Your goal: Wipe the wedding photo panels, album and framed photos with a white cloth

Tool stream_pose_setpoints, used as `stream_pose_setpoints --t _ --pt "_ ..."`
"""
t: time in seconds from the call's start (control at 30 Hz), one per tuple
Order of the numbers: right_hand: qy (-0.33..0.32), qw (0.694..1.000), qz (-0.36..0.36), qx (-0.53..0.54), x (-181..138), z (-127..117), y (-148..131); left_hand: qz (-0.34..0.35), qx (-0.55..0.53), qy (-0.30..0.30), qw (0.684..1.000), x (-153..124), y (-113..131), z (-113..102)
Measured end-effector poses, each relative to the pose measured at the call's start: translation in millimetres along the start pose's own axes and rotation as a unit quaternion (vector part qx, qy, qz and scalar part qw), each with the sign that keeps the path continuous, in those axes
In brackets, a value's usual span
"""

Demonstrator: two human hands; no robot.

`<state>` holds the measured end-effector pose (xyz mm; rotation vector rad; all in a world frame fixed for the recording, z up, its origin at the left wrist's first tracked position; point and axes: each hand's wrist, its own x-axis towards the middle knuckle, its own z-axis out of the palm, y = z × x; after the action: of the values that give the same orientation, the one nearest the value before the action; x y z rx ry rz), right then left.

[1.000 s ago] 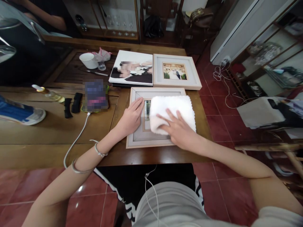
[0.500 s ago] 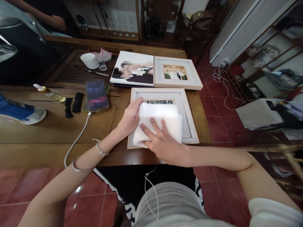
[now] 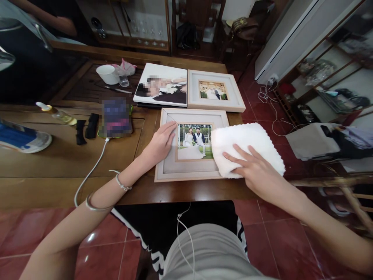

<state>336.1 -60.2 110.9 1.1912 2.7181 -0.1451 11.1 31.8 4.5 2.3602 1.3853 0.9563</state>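
A pale wooden picture frame [image 3: 190,179] lies face up near the table's front edge, with a photo [image 3: 194,142] of two seated people in its middle. My left hand [image 3: 160,144] grips the frame's left side, fingers together over the rail; its thumb is hidden. A folded white fluffy cloth [image 3: 247,136] covers the frame's right side and reaches past the table's right edge. My right hand [image 3: 253,167] holds this cloth from above, its fingers spread and pressing into the pile.
Behind lie a second frame [image 3: 241,105] and a white-bordered photo panel [image 3: 163,70]. Leftward are a blurred device [image 3: 116,116] with a white cable [image 3: 90,179], black pieces [image 3: 92,125], a dropper bottle [image 3: 62,116] and a white cup [image 3: 107,74]. Another person's arm [image 3: 55,19] shows at upper left.
My right hand has slid the white cloth rightward from the frame's middle to its right side, uncovering the photo. My left hand stays at the frame's left side.
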Motion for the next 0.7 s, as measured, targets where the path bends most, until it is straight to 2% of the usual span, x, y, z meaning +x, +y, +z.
stream_pose_setpoints --t 0.1,0.17,0.27,0.33,0.4,0.47,0.53,0.57,0.63,0.7 --pt "0.032 0.992 0.021 0.117 1 -10 25 0.005 0.005 -0.018 1.000 -2 2 -1" --pt "0.117 0.972 0.104 0.173 14 -16 40 0.007 0.010 -0.038 0.999 -4 4 -2" --pt "0.284 0.923 0.217 0.140 53 -21 58 0.009 0.021 -0.071 0.997 -6 7 -3" --pt "0.338 0.913 0.215 0.078 87 -23 63 0.014 0.024 -0.081 0.996 -7 7 -2" --pt "0.340 0.926 0.161 0.028 124 -24 59 0.021 0.023 -0.078 0.996 -6 5 -1" --pt "0.322 0.945 0.048 -0.024 157 -25 45 0.026 0.024 -0.068 0.997 -6 3 1" --pt "0.264 0.959 -0.075 -0.077 181 -26 25 0.027 0.029 -0.062 0.997 -6 2 1" --pt "0.231 0.962 -0.114 -0.093 190 -25 15 0.024 0.031 -0.061 0.997 -6 2 1" --pt "0.181 0.966 -0.151 -0.107 200 -23 -1 0.015 0.036 -0.062 0.997 -5 4 0" --pt "0.161 0.970 -0.149 -0.107 201 -20 -9 0.009 0.036 -0.065 0.997 -5 6 -1"
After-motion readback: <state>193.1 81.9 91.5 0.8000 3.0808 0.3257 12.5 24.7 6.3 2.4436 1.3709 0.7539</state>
